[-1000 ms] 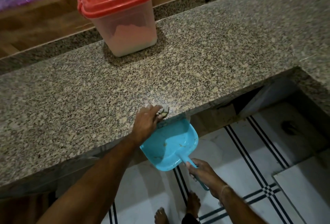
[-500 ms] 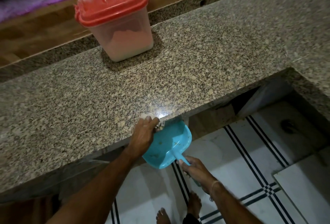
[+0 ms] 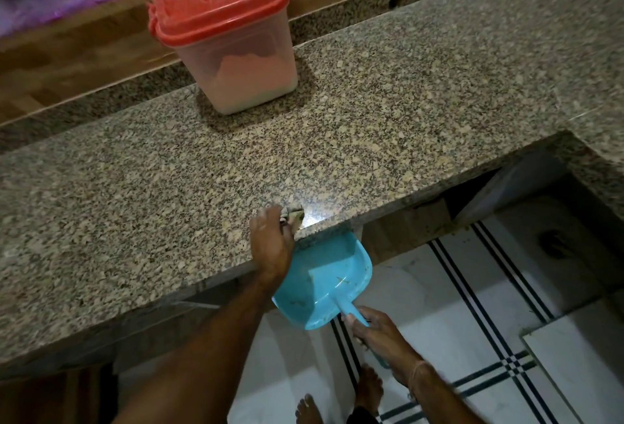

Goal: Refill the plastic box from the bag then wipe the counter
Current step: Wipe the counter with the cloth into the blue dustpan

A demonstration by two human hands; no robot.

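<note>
At the near edge of the counter (image 3: 371,126), the left hand (image 3: 273,244) lies palm down with its fingers curled over a small crumpled cloth (image 3: 293,217) and presses it on the speckled granite. Only a corner of the cloth shows past the fingertips. Just below and to the right, a turquoise dustpan (image 3: 324,281) is held with its open lip tucked under the counter's edge; a few crumbs lie in its tray. The right hand (image 3: 378,330) wraps its fingers round the dustpan's handle, lower and nearer. Compared with a second ago, both hands and the dustpan stay almost where they were, and less of the cloth shows beyond the fingers. Farther back and left, the plastic box (image 3: 243,75) stands upright on the counter, its red lid (image 3: 219,1) on and pale powder filling its lower part. Bare feet (image 3: 369,390) stand on the white striped floor (image 3: 472,305).
</note>
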